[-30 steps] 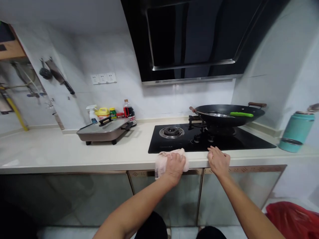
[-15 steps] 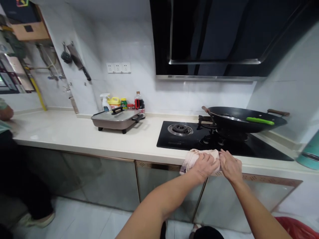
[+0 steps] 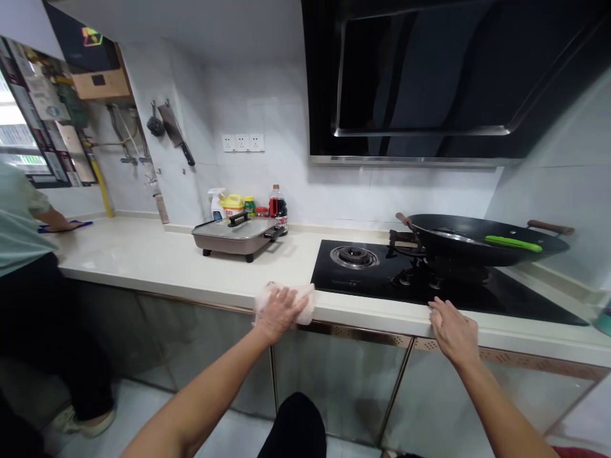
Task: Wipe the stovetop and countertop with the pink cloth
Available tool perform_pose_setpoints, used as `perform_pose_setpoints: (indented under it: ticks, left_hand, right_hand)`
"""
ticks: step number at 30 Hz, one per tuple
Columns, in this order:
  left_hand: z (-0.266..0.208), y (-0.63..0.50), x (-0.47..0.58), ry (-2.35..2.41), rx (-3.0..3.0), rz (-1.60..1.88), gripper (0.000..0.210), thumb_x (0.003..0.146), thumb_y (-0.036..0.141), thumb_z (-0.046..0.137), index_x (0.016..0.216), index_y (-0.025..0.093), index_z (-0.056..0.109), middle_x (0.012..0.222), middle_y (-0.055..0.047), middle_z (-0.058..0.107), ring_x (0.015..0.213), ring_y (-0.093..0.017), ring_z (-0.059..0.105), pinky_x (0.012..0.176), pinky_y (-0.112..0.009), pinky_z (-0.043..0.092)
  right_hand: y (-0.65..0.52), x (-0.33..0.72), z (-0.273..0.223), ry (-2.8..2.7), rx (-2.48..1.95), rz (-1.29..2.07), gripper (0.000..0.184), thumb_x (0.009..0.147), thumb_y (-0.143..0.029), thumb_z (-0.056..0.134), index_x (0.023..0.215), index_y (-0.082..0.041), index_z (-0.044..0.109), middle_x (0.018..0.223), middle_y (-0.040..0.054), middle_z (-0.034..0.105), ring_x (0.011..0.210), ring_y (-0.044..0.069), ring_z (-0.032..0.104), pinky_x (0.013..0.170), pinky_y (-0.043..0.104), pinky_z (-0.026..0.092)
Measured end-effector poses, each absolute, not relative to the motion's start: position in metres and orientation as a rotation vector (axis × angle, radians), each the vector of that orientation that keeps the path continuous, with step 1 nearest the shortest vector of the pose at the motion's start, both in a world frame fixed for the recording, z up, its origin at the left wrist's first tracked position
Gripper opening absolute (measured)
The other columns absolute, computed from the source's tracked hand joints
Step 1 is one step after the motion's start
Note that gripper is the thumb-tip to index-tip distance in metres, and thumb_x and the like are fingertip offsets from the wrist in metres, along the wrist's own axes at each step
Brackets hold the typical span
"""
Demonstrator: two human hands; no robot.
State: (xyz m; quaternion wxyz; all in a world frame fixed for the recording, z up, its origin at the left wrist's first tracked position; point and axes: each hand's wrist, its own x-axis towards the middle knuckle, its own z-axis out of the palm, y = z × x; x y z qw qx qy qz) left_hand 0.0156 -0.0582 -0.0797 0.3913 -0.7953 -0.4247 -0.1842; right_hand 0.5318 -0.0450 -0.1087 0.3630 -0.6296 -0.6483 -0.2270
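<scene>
My left hand (image 3: 277, 315) presses a pale pink cloth (image 3: 307, 302) against the front edge of the white countertop (image 3: 157, 270), left of the stove. The cloth is bunched under the fingers and hangs a little over the edge. My right hand (image 3: 453, 331) rests on the counter's front edge before the black gas stove (image 3: 353, 283), fingers stretched out and holding nothing. A black wok (image 3: 482, 254) with wooden handles sits on the right burner, and a bright green handle (image 3: 513, 243) lies across its rim.
A lidded electric pan (image 3: 229, 245) stands on the counter, with a spray bottle (image 3: 216, 205) and a dark sauce bottle (image 3: 278, 210) behind. A cleaver (image 3: 172, 127) hangs on the wall. At far left another person (image 3: 21, 216) reaches over the counter with a blue cloth (image 3: 81, 224).
My left hand has slid the cloth leftward along the counter edge, away from my right hand. My right hand stays by the stove's front. The view has shifted left, showing more of the other person.
</scene>
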Motion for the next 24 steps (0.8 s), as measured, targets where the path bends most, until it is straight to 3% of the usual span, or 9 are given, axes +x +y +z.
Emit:
perform_pose_setpoints:
  ticks: [3, 8, 13, 17, 21, 24]
  left_hand:
    - [-0.070, -0.065, -0.030, -1.226, -1.977, -0.437, 0.052, 0.089, 0.019, 0.065, 0.138, 0.035, 0.061, 0.136, -0.012, 0.058, 0.126, -0.033, 0.048, 0.114, -0.060, 0.031]
    - [-0.055, -0.073, -0.052, -1.569, -2.029, -0.317, 0.076, 0.073, 0.028, 0.079, 0.145, 0.035, 0.055, 0.145, -0.012, 0.055, 0.134, -0.038, 0.043, 0.119, -0.060, 0.023]
    - [-0.039, -0.079, -0.056, -1.568, -2.199, -0.265, 0.073, 0.078, 0.034, 0.068, 0.150, 0.029, 0.053, 0.147, -0.014, 0.054, 0.132, -0.040, 0.044, 0.117, -0.057, 0.026]
    - [-0.020, -0.093, -0.066, -1.546, -2.352, -0.261, 0.072, 0.081, 0.026, 0.057, 0.153, 0.029, 0.053, 0.150, -0.012, 0.056, 0.138, -0.037, 0.044, 0.120, -0.055, 0.027]
    - [0.003, -0.100, -0.071, -1.807, -2.465, -0.524, 0.066, 0.080, 0.026, 0.051, 0.145, 0.031, 0.059, 0.148, -0.003, 0.061, 0.135, -0.028, 0.052, 0.117, -0.041, 0.038]
    - [0.022, -0.090, -0.073, -2.056, -2.318, -0.992, 0.066, 0.081, 0.032, 0.050, 0.147, 0.023, 0.048, 0.140, -0.005, 0.065, 0.125, -0.024, 0.060, 0.109, -0.037, 0.047]
  right_hand:
    - [-0.046, 0.529, -0.108, -1.672, -1.605, -0.585, 0.049, 0.103, -0.037, 0.028, 0.121, -0.019, 0.070, 0.138, 0.0102, 0.067, 0.136, 0.028, 0.055, 0.101, 0.043, 0.041]
    - [-0.049, 0.523, -0.104, -1.640, -1.580, -0.610, 0.047, 0.102, -0.036, 0.030, 0.119, -0.019, 0.071, 0.138, 0.0103, 0.068, 0.134, 0.029, 0.056, 0.101, 0.044, 0.040]
    - [-0.049, 0.517, -0.101, -1.620, -1.552, -0.630, 0.043, 0.102, -0.032, 0.035, 0.116, -0.019, 0.072, 0.134, 0.0104, 0.070, 0.132, 0.029, 0.058, 0.099, 0.044, 0.040]
    - [-0.047, 0.519, -0.104, -1.608, -1.540, -0.661, 0.044, 0.102, -0.032, 0.033, 0.117, -0.017, 0.072, 0.134, 0.0111, 0.070, 0.130, 0.030, 0.059, 0.095, 0.043, 0.042]
    - [-0.043, 0.523, -0.111, -1.639, -1.518, -0.651, 0.044, 0.101, -0.031, 0.034, 0.118, -0.017, 0.072, 0.135, 0.0118, 0.069, 0.132, 0.031, 0.058, 0.097, 0.044, 0.044]
    - [-0.038, 0.526, -0.117, -1.624, -1.505, -0.629, 0.043, 0.099, -0.033, 0.035, 0.117, -0.018, 0.072, 0.134, 0.0115, 0.069, 0.133, 0.031, 0.058, 0.098, 0.045, 0.046]
